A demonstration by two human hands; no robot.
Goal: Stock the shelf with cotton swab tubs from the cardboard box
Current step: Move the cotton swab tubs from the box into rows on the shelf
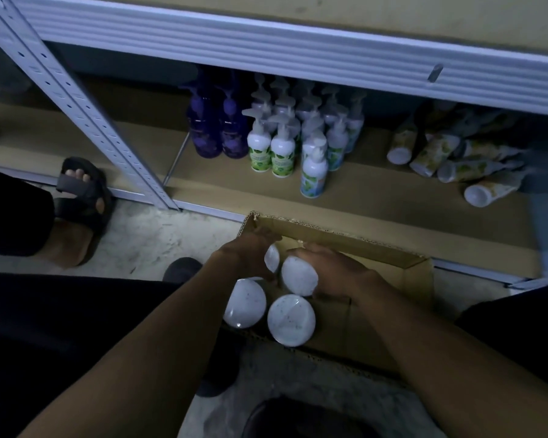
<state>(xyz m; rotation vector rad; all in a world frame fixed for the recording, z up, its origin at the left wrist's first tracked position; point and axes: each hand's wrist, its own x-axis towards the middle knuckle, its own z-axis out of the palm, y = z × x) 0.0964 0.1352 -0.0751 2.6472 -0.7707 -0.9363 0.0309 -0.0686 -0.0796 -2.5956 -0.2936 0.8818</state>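
Down in the cardboard box on the floor, I have both hands among the cotton swab tubs. My left hand curls its fingers round one tub at the far corner; my right hand grasps the neighbouring tub from the side. Two more tubs stand nearer me in the box. Beyond it, the bottom shelf carries purple pump bottles, white pump bottles and toppled yellow bottles
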